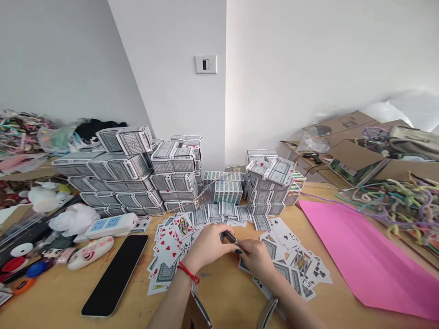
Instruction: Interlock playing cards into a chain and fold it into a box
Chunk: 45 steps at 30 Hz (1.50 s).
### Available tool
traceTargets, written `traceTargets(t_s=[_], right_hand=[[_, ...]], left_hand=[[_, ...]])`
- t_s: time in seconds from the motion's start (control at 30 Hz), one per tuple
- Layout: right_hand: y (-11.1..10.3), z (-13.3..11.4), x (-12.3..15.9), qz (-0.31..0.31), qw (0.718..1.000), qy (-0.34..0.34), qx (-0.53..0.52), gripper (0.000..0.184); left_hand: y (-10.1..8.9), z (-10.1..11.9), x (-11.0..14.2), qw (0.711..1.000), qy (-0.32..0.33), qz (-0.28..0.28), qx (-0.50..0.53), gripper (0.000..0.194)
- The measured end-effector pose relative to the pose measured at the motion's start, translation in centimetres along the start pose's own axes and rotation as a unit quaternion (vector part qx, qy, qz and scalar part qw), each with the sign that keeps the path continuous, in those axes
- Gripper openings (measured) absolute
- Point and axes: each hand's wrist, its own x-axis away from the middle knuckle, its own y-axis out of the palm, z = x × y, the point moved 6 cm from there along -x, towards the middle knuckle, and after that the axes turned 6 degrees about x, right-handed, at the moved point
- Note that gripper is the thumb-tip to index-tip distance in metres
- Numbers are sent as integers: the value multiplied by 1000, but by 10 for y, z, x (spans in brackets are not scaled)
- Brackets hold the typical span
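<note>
Between my hands, above the middle of the wooden table, is a folded playing card [229, 236] with a dark-looking face and pale edges. My left hand [212, 246], with a red cord bracelet [188, 273] at its wrist, pinches it between thumb and fingers. From the right, my right hand [255, 258] is closed at its near end, fingers touching it. Loose playing cards, several of them hearts [168, 244], lie left of my left hand. More loose cards, among them clubs [317, 269], spread under and beside my right forearm.
Tall stacks of blocks folded from cards [133, 169] stand at the back left, with a smaller stack [265, 187] right of centre. A black phone [116, 274] and a power strip [111, 225] lie left. Pink paper [363, 256] and cardboard boxes [360, 160] occupy the right.
</note>
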Motion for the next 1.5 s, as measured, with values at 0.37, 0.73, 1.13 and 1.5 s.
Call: traceTargets(t_s=[0.37, 0.73, 1.13, 1.5], right_hand=[[1, -22, 7, 84, 977, -142, 135, 21], [2, -23, 5, 75, 978, -141, 131, 32], [-6, 2, 0, 60, 997, 33, -27, 21], [-10, 16, -2, 45, 979, 130, -149, 42]], left_hand=[[3, 0, -2, 999, 21, 8, -40, 8], [0, 4, -1, 999, 31, 13, -19, 13], [-8, 6, 3, 999, 26, 17, 37, 33], [-1, 4, 3, 1000, 27, -14, 3, 42]])
